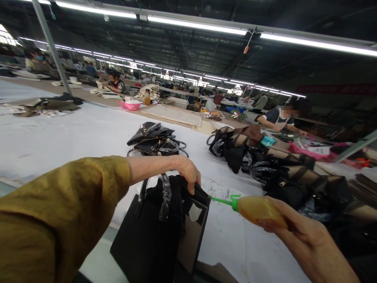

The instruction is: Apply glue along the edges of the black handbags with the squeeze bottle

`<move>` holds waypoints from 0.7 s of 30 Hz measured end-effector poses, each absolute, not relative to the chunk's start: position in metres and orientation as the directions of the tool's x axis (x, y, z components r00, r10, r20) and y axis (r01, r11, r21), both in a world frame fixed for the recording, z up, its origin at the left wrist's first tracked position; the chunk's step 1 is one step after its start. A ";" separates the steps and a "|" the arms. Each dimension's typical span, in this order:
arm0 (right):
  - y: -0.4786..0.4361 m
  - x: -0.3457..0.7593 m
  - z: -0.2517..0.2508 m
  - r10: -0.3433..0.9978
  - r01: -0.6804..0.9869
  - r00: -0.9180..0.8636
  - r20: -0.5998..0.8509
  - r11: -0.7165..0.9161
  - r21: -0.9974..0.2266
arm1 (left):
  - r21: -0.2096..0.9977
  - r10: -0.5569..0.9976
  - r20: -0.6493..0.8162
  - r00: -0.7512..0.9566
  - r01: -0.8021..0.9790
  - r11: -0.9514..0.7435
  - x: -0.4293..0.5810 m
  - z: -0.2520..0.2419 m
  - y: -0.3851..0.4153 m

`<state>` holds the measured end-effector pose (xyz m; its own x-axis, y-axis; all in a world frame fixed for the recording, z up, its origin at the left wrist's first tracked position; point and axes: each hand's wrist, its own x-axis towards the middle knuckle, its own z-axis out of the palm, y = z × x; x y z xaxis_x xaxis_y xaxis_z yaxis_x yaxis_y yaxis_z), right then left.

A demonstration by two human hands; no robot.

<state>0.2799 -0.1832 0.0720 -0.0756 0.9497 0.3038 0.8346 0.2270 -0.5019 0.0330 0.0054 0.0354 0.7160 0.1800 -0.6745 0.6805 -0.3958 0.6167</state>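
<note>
Left hand (188,171) pinched the top rim of a black bag (156,239), which stood at the table's (59,139) near edge. Right hand (304,228) gripped a yellow squeeze bottle (257,210), its green nozzle (221,201) at the rim; contact unclear. Judged risks: too hard a squeeze could blot the fabric or wet the left fingers; a slack pinch could shift the rim off the tip. Beyond, stacked bags (156,141) lay toward the far edge, drips there less likely.

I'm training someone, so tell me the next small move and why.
I'd probably squeeze the amber bottle lightly: the right hand holds it, its green nozzle meets the upper edge of the black bag, and the left hand touches the bag close by.
</note>
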 end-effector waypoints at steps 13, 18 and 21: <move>-0.188 0.291 0.051 0.857 0.836 -0.253 0.450 0.427 -0.344 | 0.574 0.202 -0.676 0.709 0.678 -0.459 0.034 0.035 0.006; -0.193 0.288 0.046 0.794 0.790 -0.363 0.489 0.540 -0.290 | 0.564 0.211 -0.669 0.713 0.671 -0.480 0.035 0.035 0.007; -0.194 0.290 0.045 0.799 0.797 -0.353 0.486 0.529 -0.291 | 0.571 0.204 -0.665 0.718 0.666 -0.480 0.035 0.035 0.007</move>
<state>0.2898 -0.1944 0.0453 -0.3535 0.7992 0.4861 0.7969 0.5294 -0.2910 0.0352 0.0072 0.0349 0.7179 0.2042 -0.6655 0.6660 -0.4799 0.5711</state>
